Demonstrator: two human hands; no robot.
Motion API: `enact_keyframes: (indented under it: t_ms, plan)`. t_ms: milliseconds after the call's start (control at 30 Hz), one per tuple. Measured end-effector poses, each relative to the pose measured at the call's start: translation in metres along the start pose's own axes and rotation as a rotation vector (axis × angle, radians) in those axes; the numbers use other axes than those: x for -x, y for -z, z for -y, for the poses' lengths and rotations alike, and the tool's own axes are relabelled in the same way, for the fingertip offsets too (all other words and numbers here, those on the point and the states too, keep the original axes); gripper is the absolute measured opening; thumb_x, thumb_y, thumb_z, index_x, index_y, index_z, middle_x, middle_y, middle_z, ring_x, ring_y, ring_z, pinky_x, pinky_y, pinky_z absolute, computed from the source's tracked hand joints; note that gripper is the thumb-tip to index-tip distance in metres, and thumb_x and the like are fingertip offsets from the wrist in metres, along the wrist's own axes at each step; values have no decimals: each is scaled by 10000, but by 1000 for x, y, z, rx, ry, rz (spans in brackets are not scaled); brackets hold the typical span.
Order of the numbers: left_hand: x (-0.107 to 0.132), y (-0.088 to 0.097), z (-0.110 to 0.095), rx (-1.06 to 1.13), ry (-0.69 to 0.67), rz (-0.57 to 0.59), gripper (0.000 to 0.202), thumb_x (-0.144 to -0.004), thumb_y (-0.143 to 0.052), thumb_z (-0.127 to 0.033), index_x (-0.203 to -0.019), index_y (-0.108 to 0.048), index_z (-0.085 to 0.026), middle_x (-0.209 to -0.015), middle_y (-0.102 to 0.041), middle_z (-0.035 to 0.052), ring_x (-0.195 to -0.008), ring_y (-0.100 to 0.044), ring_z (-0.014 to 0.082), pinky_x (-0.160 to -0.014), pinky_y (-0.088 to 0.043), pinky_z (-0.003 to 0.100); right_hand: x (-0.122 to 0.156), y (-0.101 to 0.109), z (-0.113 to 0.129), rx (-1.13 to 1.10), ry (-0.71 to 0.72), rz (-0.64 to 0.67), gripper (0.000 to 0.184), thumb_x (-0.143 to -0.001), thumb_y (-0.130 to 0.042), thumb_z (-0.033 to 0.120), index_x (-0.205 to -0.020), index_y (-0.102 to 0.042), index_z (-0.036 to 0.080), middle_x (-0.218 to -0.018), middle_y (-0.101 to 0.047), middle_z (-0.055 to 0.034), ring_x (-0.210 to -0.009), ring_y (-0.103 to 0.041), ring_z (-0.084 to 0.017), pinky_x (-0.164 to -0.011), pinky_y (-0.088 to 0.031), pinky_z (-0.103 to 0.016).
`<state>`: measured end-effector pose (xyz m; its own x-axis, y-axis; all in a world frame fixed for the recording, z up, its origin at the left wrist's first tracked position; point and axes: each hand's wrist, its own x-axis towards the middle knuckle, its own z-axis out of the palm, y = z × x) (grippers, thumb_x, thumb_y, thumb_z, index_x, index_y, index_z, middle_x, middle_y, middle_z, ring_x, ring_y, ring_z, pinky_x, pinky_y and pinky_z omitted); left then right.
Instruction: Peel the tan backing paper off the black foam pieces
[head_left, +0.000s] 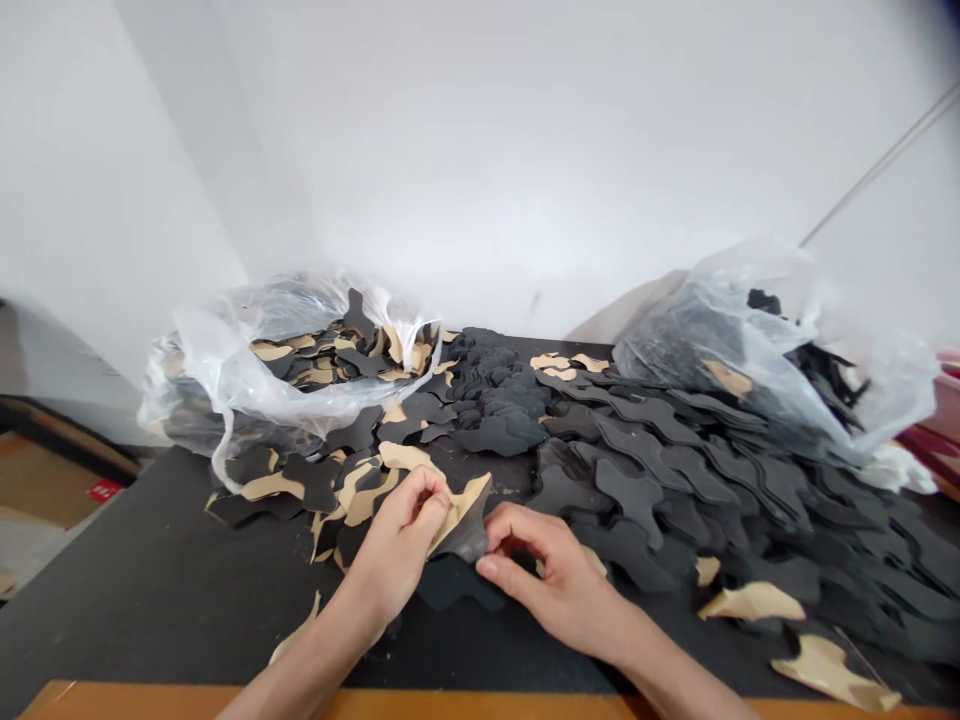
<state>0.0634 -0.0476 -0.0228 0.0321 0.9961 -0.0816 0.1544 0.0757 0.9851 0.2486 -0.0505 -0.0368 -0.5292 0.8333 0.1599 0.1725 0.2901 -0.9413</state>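
Note:
My left hand (405,540) pinches a tan backing paper (471,497), which stands partly lifted away from a wavy-edged black foam piece (466,537). Thumb and fingertips of my right hand (551,575) close on the right edge of that foam piece. Just beneath it, another dark wavy piece (459,588) lies on the black table. Behind my left hand is a loose heap of black pieces and tan papers (356,490).
An open clear plastic bag (300,400) with mixed pieces stands at the back left. Another plastic bag (720,310) is at the back right. Rows of overlapping black pieces (630,500) cover the table's right side. Loose tan papers (757,602) lie at the front right.

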Motion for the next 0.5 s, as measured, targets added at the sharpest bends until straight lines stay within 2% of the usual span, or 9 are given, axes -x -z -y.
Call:
enact_keyframes:
  t_ms: [100, 167, 233, 267, 367, 500]
  plan:
    - [0, 2, -2, -18, -49, -16, 209, -851, -471, -353, -711, -427, -205, -668, -385, -54, -621, -365, 119, -564, -349, 217, 1, 2, -4, 150, 109, -14, 179, -838, -746, 279, -858, -584, 205, -845, -604, -1, -745, -570, -135, -675, -467, -249]
    - [0, 2, -3, -22, -46, 30, 200, -858, -463, -356, -727, -437, -207, -669, -389, -54, -626, -385, 123, -559, -360, 216, 1, 4, -6, 226, 212, -158, 257, -797, -789, 276, -880, -553, 217, -907, -600, -15, -797, -582, -154, -707, -482, -268]
    - [1, 1, -3, -32, -29, 114, 190, -865, -458, -352, -742, -446, -207, -665, -389, -56, -624, -393, 123, -551, -365, 211, 1, 8, -6, 341, 338, -308, 295, -796, -784, 223, -966, -543, 226, -1026, -595, -50, -948, -583, -197, -830, -487, -326]
    - [2, 1, -4, -37, -19, 160, 186, -867, -458, -349, -748, -448, -206, -662, -385, -57, -620, -389, 122, -548, -366, 209, 0, 11, -6, 395, 395, -334, 314, -809, -762, 186, -1032, -544, 230, -1090, -588, -69, -1033, -568, -218, -894, -473, -359]
    - [3, -1, -4, -27, -5, 265, 180, -869, -472, -341, -757, -452, -202, -668, -385, -58, -618, -380, 117, -553, -379, 207, -1, 15, -3, 449, 510, -232, 374, -854, -665, 90, -1178, -543, 233, -1160, -601, -85, -1125, -541, -230, -978, -448, -402]
    - [5, -3, -1, 18, 9, 346, 192, -864, -497, -338, -743, -453, -196, -682, -406, -53, -625, -415, 113, -559, -399, 208, -2, 13, -3, 364, 541, -130, 360, -884, -574, 31, -1186, -564, 228, -1030, -662, -53, -1001, -587, -189, -897, -496, -345]
